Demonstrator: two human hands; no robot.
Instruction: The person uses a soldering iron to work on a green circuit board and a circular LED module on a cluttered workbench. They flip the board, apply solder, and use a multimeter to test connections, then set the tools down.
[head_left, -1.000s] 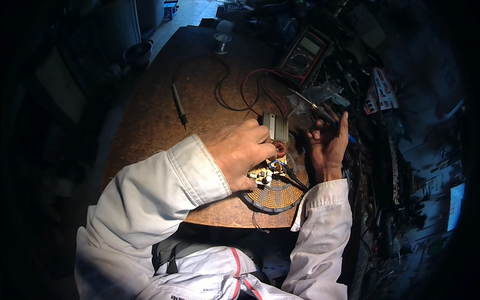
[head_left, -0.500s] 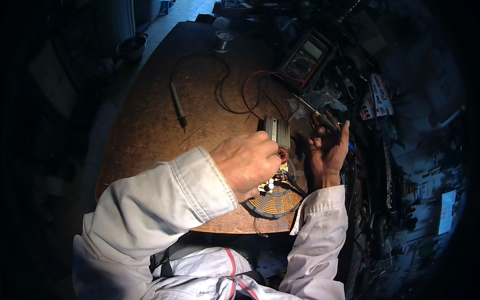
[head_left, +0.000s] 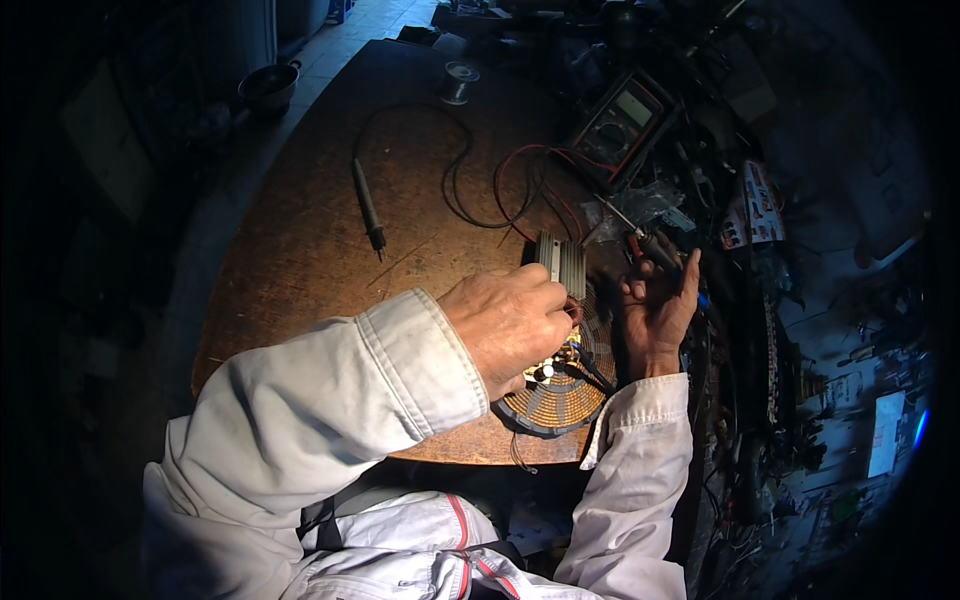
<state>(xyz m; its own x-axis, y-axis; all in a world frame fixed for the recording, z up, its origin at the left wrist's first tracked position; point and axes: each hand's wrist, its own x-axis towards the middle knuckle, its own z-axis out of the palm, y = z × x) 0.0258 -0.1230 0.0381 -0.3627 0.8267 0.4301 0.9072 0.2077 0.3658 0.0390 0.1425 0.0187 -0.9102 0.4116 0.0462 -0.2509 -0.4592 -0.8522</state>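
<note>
I see the left hand (head_left: 515, 325) curled over the circuit board (head_left: 545, 372) on the round coil (head_left: 550, 410), at the desk (head_left: 290, 270) edge; I cannot tell its grip. The right hand (head_left: 657, 320) grasps a dark-handled tool (head_left: 657, 250).

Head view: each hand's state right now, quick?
Left hand: curled over the circuit board; its fingertips are hidden, so grip cannot be told.
Right hand: holding the dark-handled tool, thumb extended.

1. The bare left hand (head_left: 512, 325) hides its own fingertips and part of the small pale circuit board (head_left: 543, 373).
2. The bare right hand (head_left: 658, 308) partly covers the dark-handled, thin-shafted metal tool (head_left: 655, 247).
3. Off-white cloth sleeves (head_left: 300, 420): cut off toward seven and five o'clock.
4. Dark clutter (head_left: 772, 340) toward three o'clock: too dim to tell.
</note>
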